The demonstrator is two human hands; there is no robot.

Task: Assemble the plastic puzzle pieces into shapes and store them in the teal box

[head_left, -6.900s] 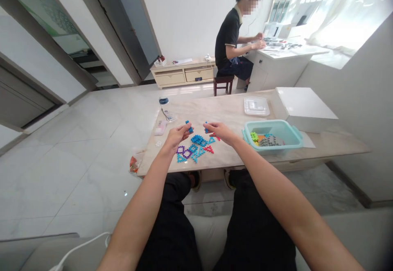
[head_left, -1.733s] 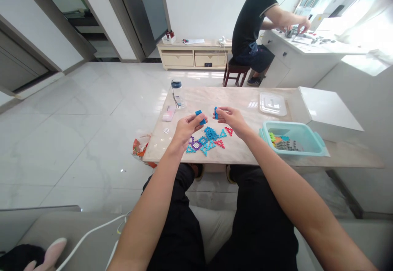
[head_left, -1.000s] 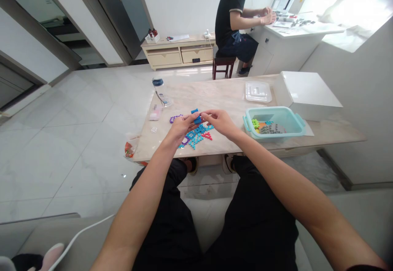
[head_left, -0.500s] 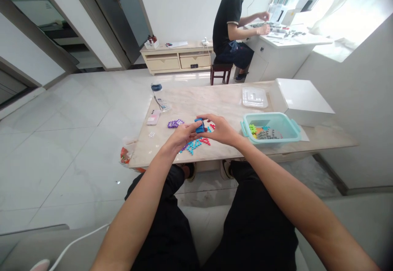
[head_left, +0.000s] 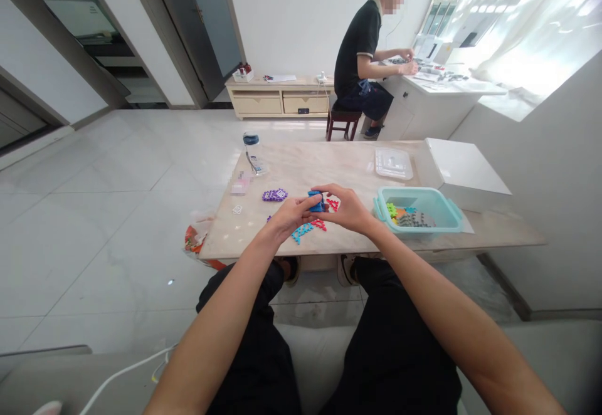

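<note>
Between my two hands, above the table, is a small blue block-like piece [head_left: 315, 201]; its exact kind does not show. My left hand [head_left: 296, 213] grips it from the left, with the thumb on its near face. From the right, the fingers and thumb of my right hand [head_left: 347, 207] close on the same piece. On the marble-patterned tabletop below lie light-blue toothed plastic pieces [head_left: 302, 232] and red ones [head_left: 333, 204], partly hidden by my hands. A purple cluster of pieces [head_left: 274, 195] lies beyond my left hand.
A turquoise tub [head_left: 418, 230] with coloured and grey pieces stands at the right, beside a white box [head_left: 465, 167]. Behind it lies a clear lid [head_left: 393, 163]. A bottle [head_left: 254, 155] and a pink item [head_left: 239, 184] are at the left. Another person [head_left: 360, 51] sits at a far desk.
The camera view has shifted, so the scene sits slightly lower and to the right. Both hands still hold the blue piece, its angle slightly changed. The far person's hands have moved a little.
</note>
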